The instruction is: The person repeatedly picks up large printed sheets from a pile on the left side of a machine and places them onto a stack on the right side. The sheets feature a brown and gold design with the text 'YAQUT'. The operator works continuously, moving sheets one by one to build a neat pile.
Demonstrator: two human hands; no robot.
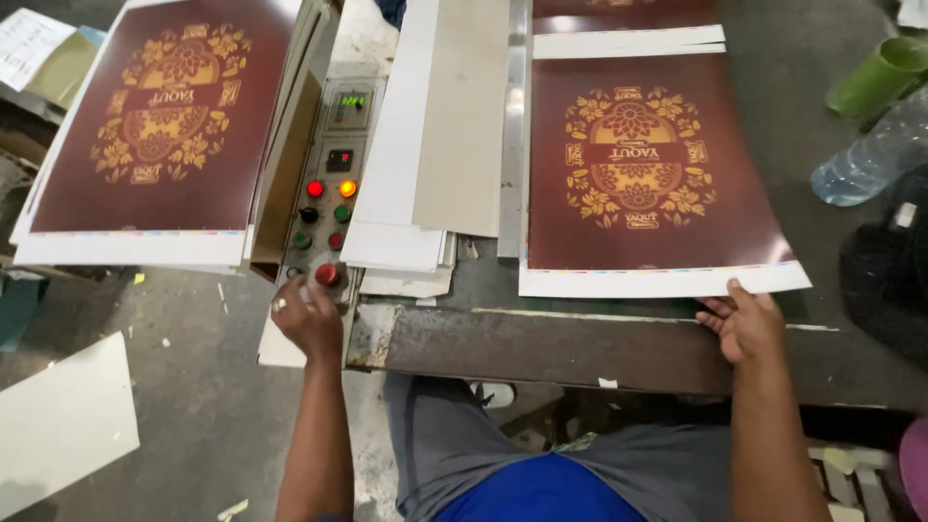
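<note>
Left hand (307,317), lower left of centre: fingers curled loosely about red knob (328,275) on control panel (329,184). Right hand (745,324), lower right: thumb over, fingers under, pinching printed maroon sheet (648,169) at its white bottom edge, centre right.

Both forearms reached forward; the left hand (307,317) was curled, knuckles up, and the right hand (745,324) pinched, thumb on top.

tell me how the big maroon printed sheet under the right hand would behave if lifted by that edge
The maroon printed sheet looks thin and wide, so it would probably sag and flop. Its glossy face may slide easily on the table. The right hand grips only the white margin, so it seems light.
</note>
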